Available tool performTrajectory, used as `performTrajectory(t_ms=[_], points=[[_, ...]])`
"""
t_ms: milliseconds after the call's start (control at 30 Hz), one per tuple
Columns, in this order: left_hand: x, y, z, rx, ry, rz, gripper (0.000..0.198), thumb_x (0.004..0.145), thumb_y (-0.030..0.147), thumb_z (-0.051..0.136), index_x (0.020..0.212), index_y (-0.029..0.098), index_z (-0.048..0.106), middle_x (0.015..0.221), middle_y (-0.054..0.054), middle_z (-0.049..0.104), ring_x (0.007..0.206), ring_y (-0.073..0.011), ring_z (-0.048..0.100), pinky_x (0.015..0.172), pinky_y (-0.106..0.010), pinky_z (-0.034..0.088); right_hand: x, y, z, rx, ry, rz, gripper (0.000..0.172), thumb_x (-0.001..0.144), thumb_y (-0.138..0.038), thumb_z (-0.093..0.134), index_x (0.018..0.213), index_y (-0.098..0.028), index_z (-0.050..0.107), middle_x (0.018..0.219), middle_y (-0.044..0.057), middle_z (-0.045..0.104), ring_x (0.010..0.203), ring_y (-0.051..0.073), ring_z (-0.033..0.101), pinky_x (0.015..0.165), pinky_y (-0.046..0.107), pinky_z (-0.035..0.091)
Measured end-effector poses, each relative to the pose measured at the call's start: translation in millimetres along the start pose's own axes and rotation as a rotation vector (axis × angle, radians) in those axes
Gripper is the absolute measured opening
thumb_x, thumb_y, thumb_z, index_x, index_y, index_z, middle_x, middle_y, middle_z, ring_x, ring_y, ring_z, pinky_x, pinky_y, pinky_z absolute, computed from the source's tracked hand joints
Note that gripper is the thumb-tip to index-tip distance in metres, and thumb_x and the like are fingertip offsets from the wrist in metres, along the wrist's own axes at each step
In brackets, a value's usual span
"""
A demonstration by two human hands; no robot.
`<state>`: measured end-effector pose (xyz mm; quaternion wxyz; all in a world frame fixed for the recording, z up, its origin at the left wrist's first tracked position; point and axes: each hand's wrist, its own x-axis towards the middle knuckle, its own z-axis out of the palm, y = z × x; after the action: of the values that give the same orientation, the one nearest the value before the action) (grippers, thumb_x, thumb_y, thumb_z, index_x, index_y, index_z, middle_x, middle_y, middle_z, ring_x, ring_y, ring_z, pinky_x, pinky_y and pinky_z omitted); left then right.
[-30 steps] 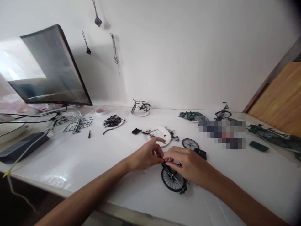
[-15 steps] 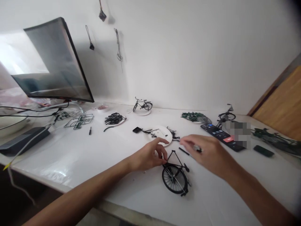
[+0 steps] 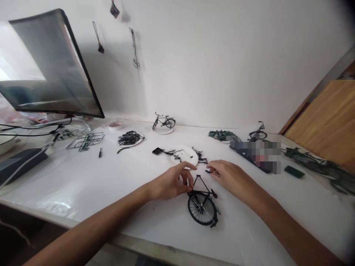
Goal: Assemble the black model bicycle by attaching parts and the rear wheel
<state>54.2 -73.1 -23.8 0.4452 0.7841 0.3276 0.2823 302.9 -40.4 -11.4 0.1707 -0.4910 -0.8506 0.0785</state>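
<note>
A black model bicycle part (image 3: 202, 208), a frame with one spoked wheel, stands on the white table near its front. My left hand (image 3: 173, 181) pinches the left end of its frame between thumb and fingers. To the right, my right hand (image 3: 224, 171) rests low over the table, its fingers closed on a small dark rod (image 3: 208, 171) whose tip shows at the fingertips. Behind both hands, a white plate (image 3: 190, 153) bears small loose parts, with more dark parts lying at its right edge.
A finished small bicycle (image 3: 164, 121) stands at the back by the wall. Plates of black parts (image 3: 130, 138) and green parts (image 3: 221, 135) lie around. A phone (image 3: 249, 158) is at right, green sprues (image 3: 86, 141) and a monitor (image 3: 55, 62) at left.
My right hand has come down onto the dark rod and closed its fingers on it. My left hand still pinches the bicycle part. The whole view has shifted a little.
</note>
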Motion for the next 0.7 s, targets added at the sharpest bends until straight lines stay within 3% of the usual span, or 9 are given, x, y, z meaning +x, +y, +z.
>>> performTrajectory(t_ms=[133, 267, 367, 500, 700], points=[[2, 1, -0.6, -0.016, 0.009, -0.038, 0.048, 0.084, 0.009, 0.064, 0.127, 0.019, 0.044, 0.091, -0.002, 0.066, 0.082, -0.0145, 0.056, 0.077, -0.03, 0.042, 0, -8, -5, 0.082, 0.076, 0.037, 0.014, 0.086, -0.017, 0.058, 0.094, -0.02, 0.069, 0.088, 0.005, 0.072, 0.077, 0.02, 0.066, 0.07, 0.033, 0.051], [4, 4, 0.5, -0.078, 0.01, -0.104, 0.051, 0.082, 0.009, 0.067, 0.127, 0.018, 0.045, 0.088, -0.002, 0.067, 0.076, -0.0139, 0.054, 0.071, -0.029, 0.041, -5, -21, -19, 0.513, 0.201, 0.045, 0.015, 0.089, -0.033, 0.063, 0.099, -0.023, 0.068, 0.097, 0.004, 0.072, 0.084, 0.018, 0.067, 0.074, 0.029, 0.054], [5, 4, 1.2, -0.124, 0.015, -0.131, 0.052, 0.081, 0.011, 0.068, 0.127, 0.018, 0.045, 0.087, -0.001, 0.067, 0.071, -0.0124, 0.052, 0.07, -0.029, 0.041, -10, -36, -18, 0.754, 0.203, 0.008, 0.012, 0.088, -0.031, 0.065, 0.097, -0.024, 0.067, 0.092, 0.001, 0.069, 0.079, 0.014, 0.065, 0.072, 0.025, 0.055], [5, 1, 0.6, -0.147, 0.013, -0.118, 0.049, 0.08, 0.012, 0.069, 0.123, 0.019, 0.046, 0.087, -0.002, 0.068, 0.073, -0.0134, 0.057, 0.07, -0.029, 0.043, -12, -50, -4, 0.792, 0.142, -0.074, 0.007, 0.09, -0.024, 0.063, 0.095, -0.023, 0.067, 0.09, 0.0, 0.068, 0.08, 0.013, 0.064, 0.076, 0.024, 0.054], [4, -1, -0.6, -0.148, -0.005, -0.11, 0.043, 0.082, 0.01, 0.068, 0.119, 0.019, 0.048, 0.09, -0.003, 0.069, 0.075, -0.0128, 0.058, 0.067, -0.026, 0.041, -13, -52, 5, 0.776, 0.139, -0.091, 0.007, 0.09, -0.022, 0.062, 0.095, -0.023, 0.067, 0.095, 0.002, 0.071, 0.09, 0.015, 0.067, 0.084, 0.027, 0.055]])
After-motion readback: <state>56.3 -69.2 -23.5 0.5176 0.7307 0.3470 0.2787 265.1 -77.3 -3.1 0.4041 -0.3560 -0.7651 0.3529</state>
